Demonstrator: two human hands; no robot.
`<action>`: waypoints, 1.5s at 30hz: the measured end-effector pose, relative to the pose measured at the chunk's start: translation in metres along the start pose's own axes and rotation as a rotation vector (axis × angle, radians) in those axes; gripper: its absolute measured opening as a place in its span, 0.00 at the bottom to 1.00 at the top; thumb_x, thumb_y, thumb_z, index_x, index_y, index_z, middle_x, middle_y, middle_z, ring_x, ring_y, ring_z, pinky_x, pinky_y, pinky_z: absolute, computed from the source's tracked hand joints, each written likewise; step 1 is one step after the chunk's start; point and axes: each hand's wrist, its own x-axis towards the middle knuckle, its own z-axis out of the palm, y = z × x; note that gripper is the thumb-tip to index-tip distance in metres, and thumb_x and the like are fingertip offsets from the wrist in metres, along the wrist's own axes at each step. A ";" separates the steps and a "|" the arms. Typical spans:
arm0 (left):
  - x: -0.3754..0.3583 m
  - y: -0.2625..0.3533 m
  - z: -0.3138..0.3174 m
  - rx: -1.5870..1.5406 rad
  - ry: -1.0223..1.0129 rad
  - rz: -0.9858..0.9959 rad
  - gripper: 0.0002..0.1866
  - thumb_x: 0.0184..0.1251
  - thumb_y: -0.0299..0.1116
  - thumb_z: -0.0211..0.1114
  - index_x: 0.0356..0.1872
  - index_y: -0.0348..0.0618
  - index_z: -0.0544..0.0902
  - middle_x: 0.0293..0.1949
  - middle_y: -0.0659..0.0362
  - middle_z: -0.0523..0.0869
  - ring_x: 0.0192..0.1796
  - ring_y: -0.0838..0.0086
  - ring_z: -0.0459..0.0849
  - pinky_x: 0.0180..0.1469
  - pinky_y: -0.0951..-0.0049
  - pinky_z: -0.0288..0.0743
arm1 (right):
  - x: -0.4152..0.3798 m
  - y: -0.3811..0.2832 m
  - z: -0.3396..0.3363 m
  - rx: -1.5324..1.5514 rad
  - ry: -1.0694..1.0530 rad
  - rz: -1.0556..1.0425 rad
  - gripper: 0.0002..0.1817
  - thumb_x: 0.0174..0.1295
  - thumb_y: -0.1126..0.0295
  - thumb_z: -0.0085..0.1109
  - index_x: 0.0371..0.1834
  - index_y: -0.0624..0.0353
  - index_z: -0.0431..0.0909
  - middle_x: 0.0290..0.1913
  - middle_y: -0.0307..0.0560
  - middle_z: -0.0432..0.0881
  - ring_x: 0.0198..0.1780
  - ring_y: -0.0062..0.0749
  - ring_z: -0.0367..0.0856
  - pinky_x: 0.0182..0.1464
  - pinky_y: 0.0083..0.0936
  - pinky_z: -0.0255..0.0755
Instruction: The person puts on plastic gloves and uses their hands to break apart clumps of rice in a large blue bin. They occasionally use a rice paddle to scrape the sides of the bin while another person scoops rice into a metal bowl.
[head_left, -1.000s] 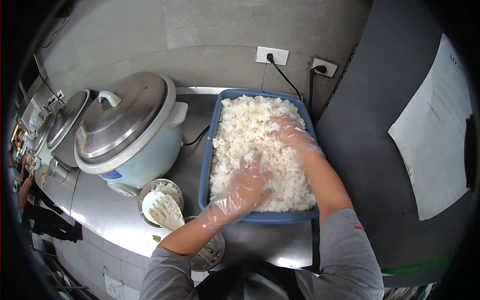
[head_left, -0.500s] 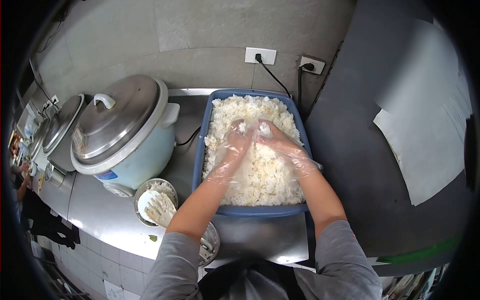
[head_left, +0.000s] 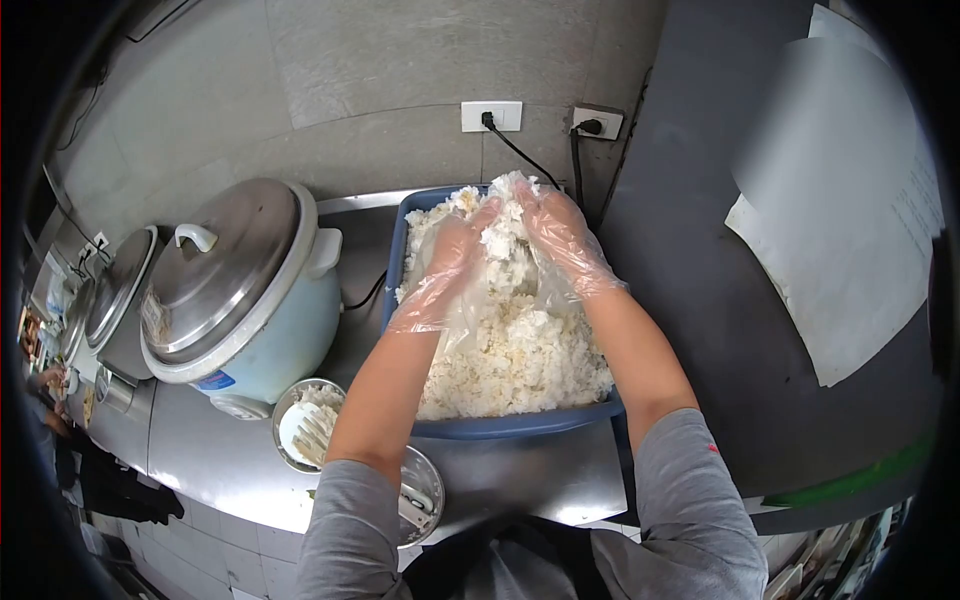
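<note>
A blue plastic tub [head_left: 520, 429] heaped with cooked white rice [head_left: 515, 365] sits in front of me. Clear plastic gloves cover both my hands. My left hand [head_left: 460, 248] is at the far left part of the tub, fingers curled into the rice. Across from it, my right hand [head_left: 558, 232] cups the far right part. Between them they hold a raised clump of rice, some of it piled up by the fingertips. A hollow shows below the clump. Several fingertips are hidden by rice and crinkled plastic.
To the left stands a large rice cooker [head_left: 265, 320] with its metal lid on. Near my left forearm are a bowl with a rice paddle [head_left: 316, 428] and a second metal bowl [head_left: 428, 482]. Papers [head_left: 840, 220] lie on the dark surface at right.
Both hands have moved toward the far end of the tub and spread slightly apart, lifting a clump of rice. The rice is now hollowed between them. The view has shifted a little.
</note>
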 end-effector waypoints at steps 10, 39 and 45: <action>0.008 -0.015 -0.015 0.099 -0.088 0.268 0.37 0.51 0.36 0.76 0.60 0.25 0.70 0.50 0.48 0.81 0.52 0.66 0.79 0.52 0.72 0.73 | -0.025 0.011 -0.020 0.185 -0.400 -0.085 0.50 0.47 0.53 0.73 0.73 0.48 0.55 0.72 0.57 0.61 0.73 0.50 0.58 0.71 0.41 0.56; -0.043 -0.031 -0.068 1.113 -0.466 0.258 0.54 0.32 0.60 0.78 0.65 0.42 0.70 0.57 0.43 0.77 0.59 0.57 0.76 0.61 0.68 0.69 | 0.032 0.076 0.059 0.098 -0.156 -0.313 0.24 0.51 0.74 0.66 0.54 0.46 0.80 0.56 0.52 0.80 0.59 0.45 0.77 0.62 0.32 0.69; -0.066 -0.058 -0.054 0.941 -0.602 0.094 0.59 0.35 0.49 0.77 0.70 0.32 0.58 0.62 0.35 0.71 0.65 0.52 0.71 0.66 0.67 0.65 | 0.017 0.018 0.004 -0.069 -0.183 0.165 0.33 0.54 0.46 0.65 0.58 0.58 0.77 0.58 0.58 0.78 0.60 0.47 0.77 0.62 0.33 0.68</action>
